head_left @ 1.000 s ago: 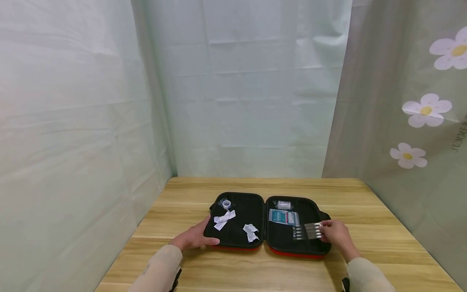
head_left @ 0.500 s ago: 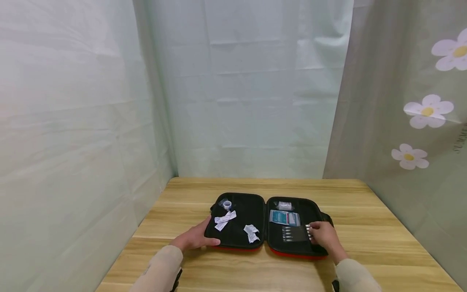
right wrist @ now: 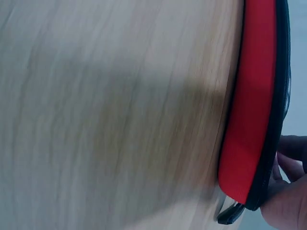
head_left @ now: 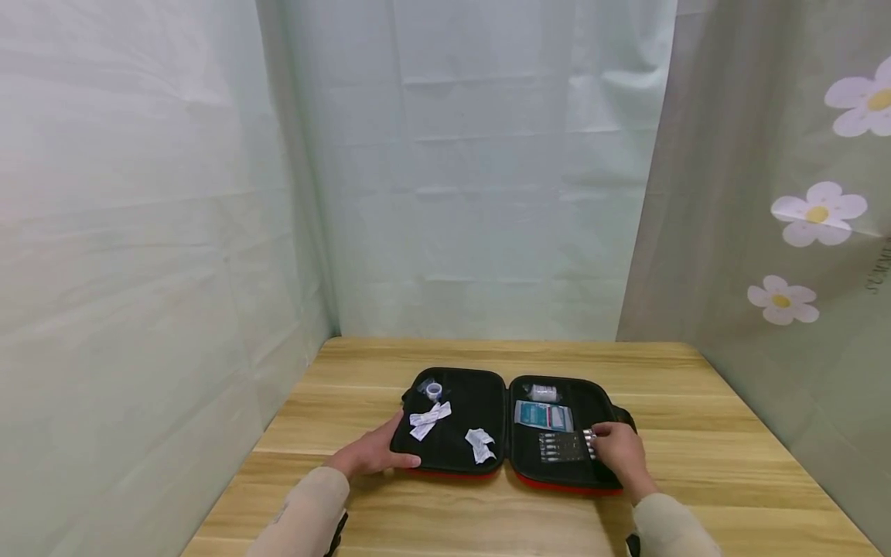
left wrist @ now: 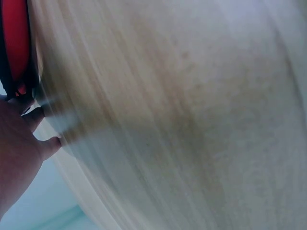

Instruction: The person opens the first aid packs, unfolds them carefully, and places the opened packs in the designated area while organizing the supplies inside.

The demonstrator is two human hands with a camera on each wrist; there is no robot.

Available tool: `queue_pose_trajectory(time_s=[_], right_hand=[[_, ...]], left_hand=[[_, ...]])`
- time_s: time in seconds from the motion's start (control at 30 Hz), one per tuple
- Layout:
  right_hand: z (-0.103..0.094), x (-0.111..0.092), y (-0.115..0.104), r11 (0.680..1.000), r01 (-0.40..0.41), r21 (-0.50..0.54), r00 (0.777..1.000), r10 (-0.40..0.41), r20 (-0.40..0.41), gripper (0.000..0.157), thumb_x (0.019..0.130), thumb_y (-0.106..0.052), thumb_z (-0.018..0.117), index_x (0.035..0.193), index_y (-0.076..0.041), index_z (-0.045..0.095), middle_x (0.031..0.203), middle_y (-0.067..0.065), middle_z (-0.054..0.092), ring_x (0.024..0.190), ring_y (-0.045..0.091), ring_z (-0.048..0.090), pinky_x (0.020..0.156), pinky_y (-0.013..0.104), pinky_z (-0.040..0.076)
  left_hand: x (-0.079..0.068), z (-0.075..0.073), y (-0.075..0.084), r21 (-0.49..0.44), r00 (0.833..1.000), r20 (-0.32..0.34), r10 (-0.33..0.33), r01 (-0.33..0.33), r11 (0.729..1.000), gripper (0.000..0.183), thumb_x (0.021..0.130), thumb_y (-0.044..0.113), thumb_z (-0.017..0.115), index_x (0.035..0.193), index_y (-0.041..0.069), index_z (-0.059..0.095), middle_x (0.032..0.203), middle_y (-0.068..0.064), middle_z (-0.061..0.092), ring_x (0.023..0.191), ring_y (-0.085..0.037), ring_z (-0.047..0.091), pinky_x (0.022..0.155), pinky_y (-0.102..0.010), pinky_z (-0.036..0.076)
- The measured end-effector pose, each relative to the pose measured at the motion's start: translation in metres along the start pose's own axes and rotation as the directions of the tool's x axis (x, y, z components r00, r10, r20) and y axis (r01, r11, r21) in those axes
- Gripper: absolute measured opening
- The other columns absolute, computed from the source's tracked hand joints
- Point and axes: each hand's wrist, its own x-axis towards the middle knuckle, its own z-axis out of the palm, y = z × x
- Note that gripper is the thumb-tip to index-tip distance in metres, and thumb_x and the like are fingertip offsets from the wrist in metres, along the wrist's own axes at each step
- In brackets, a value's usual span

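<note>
A black-lined, red-shelled zip case (head_left: 454, 422) lies spread open on the table. My left hand (head_left: 376, 451) holds its near-left corner, thumb on the rim and fingers along the outer side. In the case's right half, my right hand (head_left: 619, 452) pinches the right end of a clear flat pack of what look like cotton swabs (head_left: 560, 446), several side by side with white tips. Right behind that pack is a blue-and-white flat packet (head_left: 543, 415). The right wrist view shows only bent fingers (right wrist: 290, 163) over the red case wall; the pack is hidden there.
A wrapped white roll (head_left: 544, 393) sits at the back of the right half. The left half holds a small tape roll (head_left: 434, 391), crossed white paper strips (head_left: 429, 419) and a crumpled white paper piece (head_left: 479, 445). Curtains surround the wooden table (head_left: 487, 526).
My right hand has moved left with the swab pack, which now lies flatter in the right half. In the last half second it barely shifts. The left hand stays on the case corner.
</note>
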Motion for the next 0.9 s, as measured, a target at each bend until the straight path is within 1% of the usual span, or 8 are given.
queue_pose_trajectory(time_s=[0.17, 0.3, 0.43, 0.57, 0.67, 0.77, 0.83, 0.9], right_hand=[[0.003, -0.002, -0.002, 0.999, -0.030, 0.018, 0.998, 0.030, -0.046, 0.027, 0.088, -0.002, 0.062, 0.109, 0.013, 0.067, 0.102, 0.028, 0.064, 0.090, 0.037, 0.054, 0.074, 0.042, 0.048], [0.008, -0.003, -0.004, 0.999, -0.021, 0.033, 0.998, 0.023, -0.063, 0.027, 0.086, -0.003, 0.063, 0.108, 0.012, 0.068, 0.101, 0.027, 0.065, 0.089, 0.037, 0.056, 0.070, 0.039, 0.048], [0.018, -0.004, -0.006, 0.997, -0.020, 0.072, 0.998, 0.024, -0.053, 0.029, 0.088, -0.003, 0.057, 0.111, 0.012, 0.067, 0.113, 0.031, 0.063, 0.098, 0.039, 0.055, 0.083, 0.049, 0.048], [0.025, -0.003, -0.008, 0.990, -0.044, 0.138, 0.999, 0.046, -0.018, 0.037, 0.094, -0.006, 0.048, 0.123, 0.014, 0.059, 0.130, 0.036, 0.052, 0.111, 0.043, 0.049, 0.099, 0.058, 0.039], [0.028, 0.000, -0.009, 0.979, -0.065, 0.191, 0.998, 0.063, 0.019, 0.041, 0.099, -0.011, 0.046, 0.131, 0.015, 0.052, 0.135, 0.037, 0.047, 0.118, 0.045, 0.046, 0.103, 0.059, 0.037], [0.029, 0.003, -0.009, 0.966, -0.099, 0.240, 0.994, 0.087, 0.061, 0.044, 0.103, -0.013, 0.044, 0.135, 0.016, 0.046, 0.136, 0.037, 0.046, 0.119, 0.044, 0.046, 0.104, 0.058, 0.038], [0.029, 0.003, -0.009, 0.964, -0.106, 0.245, 0.993, 0.090, 0.076, 0.044, 0.103, -0.013, 0.043, 0.136, 0.016, 0.045, 0.133, 0.036, 0.048, 0.115, 0.042, 0.048, 0.102, 0.057, 0.039], [0.027, 0.003, -0.009, 0.977, -0.077, 0.199, 0.996, 0.065, 0.063, 0.042, 0.103, -0.012, 0.044, 0.134, 0.016, 0.048, 0.129, 0.034, 0.052, 0.112, 0.041, 0.050, 0.101, 0.057, 0.041]], left_hand=[[0.001, 0.000, -0.002, 0.013, 1.000, -0.005, 0.005, -0.005, 1.000, 0.111, 0.080, 0.047, 0.081, 0.158, 0.004, 0.015, 0.158, -0.020, 0.030, 0.140, -0.040, 0.033, 0.112, -0.059, 0.026], [0.000, 0.001, -0.002, 0.015, 1.000, -0.010, -0.005, 0.005, 1.000, 0.111, 0.079, 0.048, 0.081, 0.158, 0.004, 0.016, 0.157, -0.020, 0.030, 0.139, -0.041, 0.034, 0.112, -0.059, 0.026], [0.000, 0.001, -0.002, 0.015, 1.000, -0.008, -0.007, 0.007, 1.000, 0.111, 0.079, 0.048, 0.082, 0.158, 0.004, 0.017, 0.157, -0.021, 0.031, 0.139, -0.041, 0.034, 0.112, -0.059, 0.027], [-0.001, 0.002, -0.002, 0.013, 1.000, -0.007, -0.004, 0.004, 1.000, 0.111, 0.079, 0.048, 0.081, 0.158, 0.005, 0.017, 0.156, -0.020, 0.032, 0.139, -0.040, 0.035, 0.111, -0.059, 0.027], [0.000, 0.002, -0.001, 0.010, 1.000, -0.010, 0.002, -0.002, 1.000, 0.111, 0.079, 0.047, 0.081, 0.158, 0.005, 0.017, 0.156, -0.020, 0.032, 0.138, -0.040, 0.035, 0.111, -0.059, 0.027], [0.000, 0.001, -0.001, 0.006, 1.000, -0.013, -0.002, 0.002, 1.000, 0.111, 0.079, 0.047, 0.082, 0.158, 0.004, 0.017, 0.156, -0.021, 0.033, 0.139, -0.040, 0.035, 0.112, -0.058, 0.027], [0.000, 0.001, 0.000, 0.007, 1.000, -0.014, -0.012, 0.012, 1.000, 0.111, 0.079, 0.048, 0.082, 0.158, 0.003, 0.017, 0.156, -0.021, 0.033, 0.139, -0.040, 0.035, 0.112, -0.058, 0.027], [0.000, 0.001, 0.000, 0.009, 1.000, -0.014, -0.017, 0.017, 1.000, 0.111, 0.079, 0.048, 0.082, 0.158, 0.003, 0.017, 0.156, -0.021, 0.033, 0.139, -0.041, 0.035, 0.112, -0.058, 0.027]])
